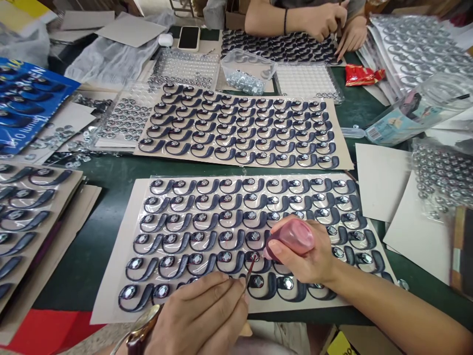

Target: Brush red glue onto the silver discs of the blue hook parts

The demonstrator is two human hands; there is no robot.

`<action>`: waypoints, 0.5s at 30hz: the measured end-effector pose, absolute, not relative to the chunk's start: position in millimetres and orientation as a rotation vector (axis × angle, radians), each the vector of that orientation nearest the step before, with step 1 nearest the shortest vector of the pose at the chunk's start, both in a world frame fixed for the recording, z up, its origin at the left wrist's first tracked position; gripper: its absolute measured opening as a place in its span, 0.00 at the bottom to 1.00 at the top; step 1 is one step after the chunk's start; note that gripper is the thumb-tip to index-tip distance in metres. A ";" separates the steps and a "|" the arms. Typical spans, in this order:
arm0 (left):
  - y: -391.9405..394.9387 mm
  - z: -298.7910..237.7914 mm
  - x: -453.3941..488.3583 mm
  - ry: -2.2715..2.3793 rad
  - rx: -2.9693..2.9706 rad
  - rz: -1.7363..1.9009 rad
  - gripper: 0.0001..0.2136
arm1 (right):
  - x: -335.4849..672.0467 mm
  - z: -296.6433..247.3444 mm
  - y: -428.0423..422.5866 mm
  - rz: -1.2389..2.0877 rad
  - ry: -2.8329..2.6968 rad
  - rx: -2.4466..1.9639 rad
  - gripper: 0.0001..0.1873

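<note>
In front of me lies a card sheet (107, 291) with rows of dark blue hook-shaped pieces (201, 239) under clear film, each with a round shiny disc at one end. My left hand (207, 315), a watch on its wrist, is closed around a thin pointed tool (251, 272); its reddish tip is at one disc in a middle column. My right hand (314, 256) wraps around a pink squeeze bottle (293, 237), tilted with its narrow end down to the left, close to that same disc. Part of the lower rows is hidden behind both hands.
Beyond lies a second sheet (343, 153) of similar pieces. Behind it stand a clear tub (246, 81) of small parts and trays of discs (127, 118). A plastic cup (410, 113) lies right. Across the table, another person's hands (328, 24) work over another sheet.
</note>
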State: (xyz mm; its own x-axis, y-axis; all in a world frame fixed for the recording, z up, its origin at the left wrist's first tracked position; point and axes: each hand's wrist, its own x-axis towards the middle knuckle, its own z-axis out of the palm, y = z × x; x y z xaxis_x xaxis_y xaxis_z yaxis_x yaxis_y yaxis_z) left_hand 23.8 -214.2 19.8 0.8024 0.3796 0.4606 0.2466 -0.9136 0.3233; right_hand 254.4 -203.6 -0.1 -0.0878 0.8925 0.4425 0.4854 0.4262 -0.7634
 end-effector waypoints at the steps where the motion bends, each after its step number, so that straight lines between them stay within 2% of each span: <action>1: -213.8 19.6 23.3 0.488 2.731 0.777 0.16 | 254.4 0.2 -203.4 0.551 -1.737 -1.200 0.03; 5: -208.6 20.6 19.6 0.460 2.670 0.721 0.11 | 254.7 -2.2 -204.6 0.583 -1.749 -1.192 0.04; 15: -195.0 23.3 16.1 0.556 2.463 0.674 0.14 | 252.5 -4.1 -208.3 0.623 -1.714 -1.042 0.12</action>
